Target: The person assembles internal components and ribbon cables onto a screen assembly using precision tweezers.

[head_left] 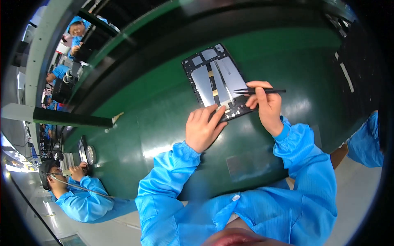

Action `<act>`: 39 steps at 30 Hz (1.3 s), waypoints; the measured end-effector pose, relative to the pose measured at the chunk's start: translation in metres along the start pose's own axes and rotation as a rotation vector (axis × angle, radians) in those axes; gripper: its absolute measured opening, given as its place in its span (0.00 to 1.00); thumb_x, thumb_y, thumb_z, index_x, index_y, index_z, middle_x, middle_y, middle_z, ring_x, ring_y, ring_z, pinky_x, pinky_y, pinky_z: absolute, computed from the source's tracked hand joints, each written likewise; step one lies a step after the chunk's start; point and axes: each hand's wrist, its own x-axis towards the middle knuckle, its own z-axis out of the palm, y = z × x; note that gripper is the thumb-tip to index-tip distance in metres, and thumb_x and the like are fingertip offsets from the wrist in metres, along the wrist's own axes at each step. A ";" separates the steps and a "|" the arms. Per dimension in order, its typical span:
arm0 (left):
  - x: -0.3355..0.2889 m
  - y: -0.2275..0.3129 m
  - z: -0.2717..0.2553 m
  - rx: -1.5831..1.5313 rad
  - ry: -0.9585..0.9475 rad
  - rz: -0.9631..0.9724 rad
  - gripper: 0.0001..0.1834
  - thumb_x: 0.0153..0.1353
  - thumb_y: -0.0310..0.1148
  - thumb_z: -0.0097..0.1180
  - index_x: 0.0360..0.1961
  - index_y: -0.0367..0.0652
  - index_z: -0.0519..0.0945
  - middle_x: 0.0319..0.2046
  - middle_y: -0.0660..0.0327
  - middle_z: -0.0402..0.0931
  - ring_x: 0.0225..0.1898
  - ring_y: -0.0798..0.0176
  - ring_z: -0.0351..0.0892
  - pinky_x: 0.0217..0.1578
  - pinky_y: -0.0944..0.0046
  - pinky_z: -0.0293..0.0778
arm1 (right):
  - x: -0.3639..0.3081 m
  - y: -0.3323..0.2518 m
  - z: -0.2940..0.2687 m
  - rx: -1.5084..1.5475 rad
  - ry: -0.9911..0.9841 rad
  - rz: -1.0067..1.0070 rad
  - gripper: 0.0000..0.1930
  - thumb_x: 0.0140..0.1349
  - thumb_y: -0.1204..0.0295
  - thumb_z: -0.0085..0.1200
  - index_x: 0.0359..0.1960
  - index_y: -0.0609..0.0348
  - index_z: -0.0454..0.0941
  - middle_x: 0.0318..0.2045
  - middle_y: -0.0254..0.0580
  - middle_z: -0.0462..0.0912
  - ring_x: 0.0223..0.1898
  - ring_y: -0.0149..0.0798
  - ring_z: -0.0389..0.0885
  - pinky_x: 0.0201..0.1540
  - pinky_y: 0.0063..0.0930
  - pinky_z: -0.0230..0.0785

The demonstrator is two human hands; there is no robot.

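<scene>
An opened black tablet lies tilted on the green bench, its inside facing up. Silver-grey battery panels fill most of it, with a thin strip running lengthwise between them. At its near left corner rests my left hand, the fingers stretched out onto the frame and the thumb along the edge. My right hand grips black tweezers between thumb and fingers. The tweezers' points reach left over the tablet's right side; whether they touch it I cannot tell.
The green bench spreads around the tablet. A dark shelf beam juts in from the left. A co-worker in blue sits at left near a round dish. Another blue sleeve shows at right.
</scene>
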 end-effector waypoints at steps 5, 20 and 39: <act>0.046 -0.066 0.033 0.100 0.175 -0.152 0.27 0.55 0.35 0.69 0.59 0.51 0.80 0.55 0.60 0.76 0.57 0.53 0.75 0.55 0.52 0.71 | 0.002 0.012 -0.006 -0.041 -0.117 0.166 0.13 0.78 0.66 0.46 0.56 0.55 0.78 0.21 0.34 0.84 0.27 0.25 0.82 0.33 0.21 0.75; 0.029 -0.061 0.048 0.081 -0.048 -0.226 0.32 0.66 0.42 0.59 0.70 0.46 0.69 0.69 0.43 0.62 0.71 0.41 0.60 0.69 0.40 0.58 | 0.003 0.030 0.003 -0.696 -0.466 -0.179 0.21 0.61 0.71 0.63 0.57 0.52 0.75 0.55 0.45 0.82 0.63 0.54 0.75 0.71 0.52 0.60; -0.034 0.023 -0.005 -0.257 -0.227 -0.031 0.27 0.62 0.40 0.63 0.63 0.54 0.78 0.67 0.54 0.69 0.69 0.45 0.65 0.68 0.40 0.61 | 0.003 0.028 -0.002 -0.716 -0.528 -0.158 0.22 0.59 0.69 0.66 0.55 0.51 0.75 0.59 0.39 0.81 0.67 0.53 0.71 0.73 0.51 0.57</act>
